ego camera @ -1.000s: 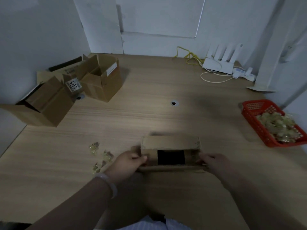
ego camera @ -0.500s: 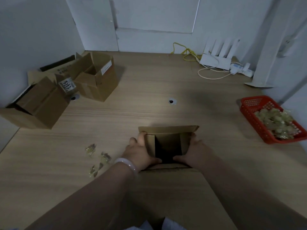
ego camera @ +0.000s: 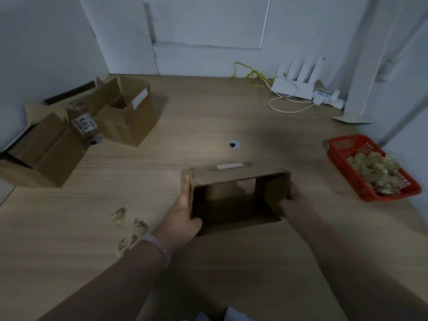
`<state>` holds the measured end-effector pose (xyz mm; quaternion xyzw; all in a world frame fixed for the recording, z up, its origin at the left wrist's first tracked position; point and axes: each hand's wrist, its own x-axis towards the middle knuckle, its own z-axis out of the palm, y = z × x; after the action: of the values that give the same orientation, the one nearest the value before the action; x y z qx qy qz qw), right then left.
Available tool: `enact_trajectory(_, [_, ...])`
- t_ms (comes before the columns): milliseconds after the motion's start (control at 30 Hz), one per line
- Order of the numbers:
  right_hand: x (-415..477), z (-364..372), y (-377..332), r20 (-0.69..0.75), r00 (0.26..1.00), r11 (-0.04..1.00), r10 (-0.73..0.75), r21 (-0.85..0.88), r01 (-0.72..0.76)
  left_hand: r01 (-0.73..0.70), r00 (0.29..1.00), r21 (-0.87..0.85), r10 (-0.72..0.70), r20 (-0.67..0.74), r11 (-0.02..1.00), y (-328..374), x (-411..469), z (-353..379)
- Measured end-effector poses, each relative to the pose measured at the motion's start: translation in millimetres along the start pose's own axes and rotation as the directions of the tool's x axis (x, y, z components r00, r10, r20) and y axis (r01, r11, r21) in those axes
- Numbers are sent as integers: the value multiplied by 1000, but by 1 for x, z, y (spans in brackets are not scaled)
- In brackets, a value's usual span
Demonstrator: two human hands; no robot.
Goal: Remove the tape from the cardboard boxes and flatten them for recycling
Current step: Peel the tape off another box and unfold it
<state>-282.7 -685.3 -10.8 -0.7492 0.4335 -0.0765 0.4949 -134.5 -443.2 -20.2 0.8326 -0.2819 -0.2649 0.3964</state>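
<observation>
Wooden table [ego camera: 208,117] against pale walls [ego camera: 46,42], left hand [ego camera: 183,218] and right hand [ego camera: 294,200] gripping open cardboard box [ego camera: 240,179]

Dim room, cool grey light, and a wide wooden table [ego camera: 208,117] fills the view, its grain running side to side. A pale wall [ego camera: 41,42] closes the left; at the back stands a white wall [ego camera: 301,24] with a recessed panel [ego camera: 208,19] set into it. In the far right corner a white router [ego camera: 293,89] sits against that wall, antennas up, a yellow cable [ego camera: 253,76] curling beside it and a power strip [ego camera: 328,100] just to its right. A white post [ego camera: 370,54] rises at the right edge. Two round grommets [ego camera: 234,144] pierce the tabletop, with a faint brighter patch just beside the middle one.
</observation>
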Motion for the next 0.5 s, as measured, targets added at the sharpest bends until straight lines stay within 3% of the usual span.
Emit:
enact_trajectory(67, [-2, -5, 4, 23, 993, 936, 117, 331, -118, -120, 992, 124, 113, 63, 985, -1, -2, -4])
enact_trajectory(133, [-8, -10, 12, 189, 956, 696, 224, 656, -293, -232, 970, 273, 199, 143, 934, -8, -3, -4])
enact_trajectory(167, [-10, -13, 18, 250, 939, 598, 236, 725, -343, -266, 958, 345, 209, 195, 900, -15, -4, -2])
enact_trajectory(200, [-11, -15, 25, 272, 931, 575, 244, 732, -365, -292, 946, 412, 199, 255, 863, -23, -6, 2])
enact_trajectory(300, [-12, -15, 51, 139, 922, 709, 362, 601, -369, -382, 895, 547, 152, 419, 745, -49, -12, 19])
enact_trajectory(400, [-11, -4, 81, -32, 914, 889, 404, 248, -384, -447, 868, 625, 142, 476, 640, -65, -15, 37])
enact_trajectory(500, [-12, 7, 112, -93, 913, 916, 397, -17, -400, -470, 841, 660, 71, 536, 587, -78, -16, 53])
